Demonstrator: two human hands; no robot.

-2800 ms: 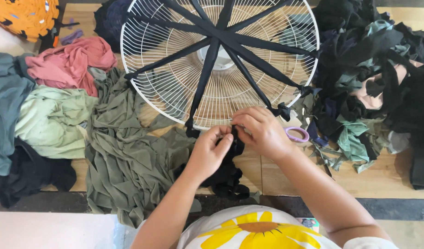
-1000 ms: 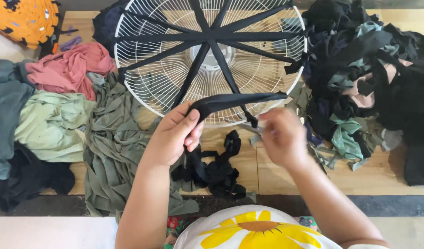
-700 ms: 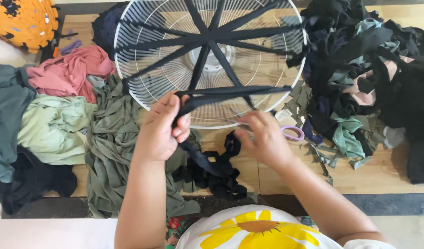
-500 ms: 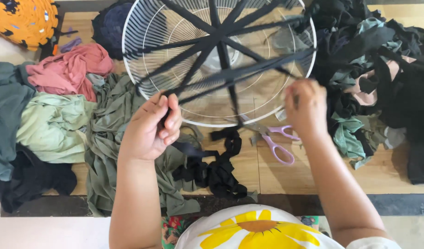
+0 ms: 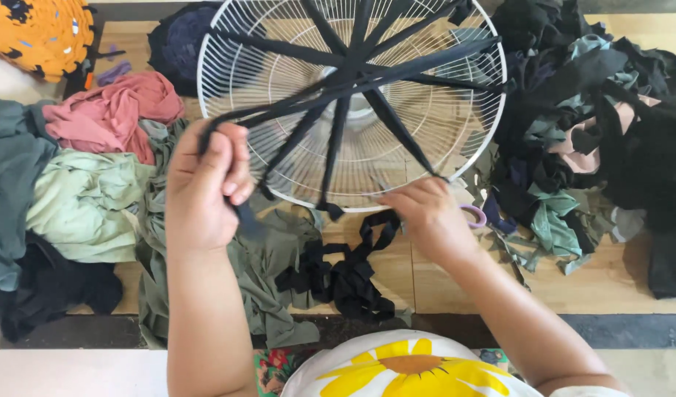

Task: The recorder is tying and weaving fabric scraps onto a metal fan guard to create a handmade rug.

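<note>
A round white wire fan guard (image 5: 466,158) lies flat on the wooden floor, with several black fabric strips (image 5: 338,125) crossing it like spokes. My left hand (image 5: 202,187) is shut on one long black strip, pulled taut from the guard's left side across the centre to its upper right rim. My right hand (image 5: 426,217) sits at the guard's lower rim with bent fingers pinching the wire beside a strip end. A tangle of loose black strip (image 5: 345,272) lies on the floor between my arms.
Purple-handled scissors (image 5: 475,215) peek out beside my right hand. Piled clothes lie to the left: pink (image 5: 110,117), pale green (image 5: 81,202), olive (image 5: 272,257) and dark teal. A heap of dark fabric scraps (image 5: 595,132) fills the right. An orange woven round (image 5: 40,33) sits top left.
My right hand dropped from the guard's right rim down to its lower rim. My left hand shifted up and left, keeping the black strip taut across the guard.
</note>
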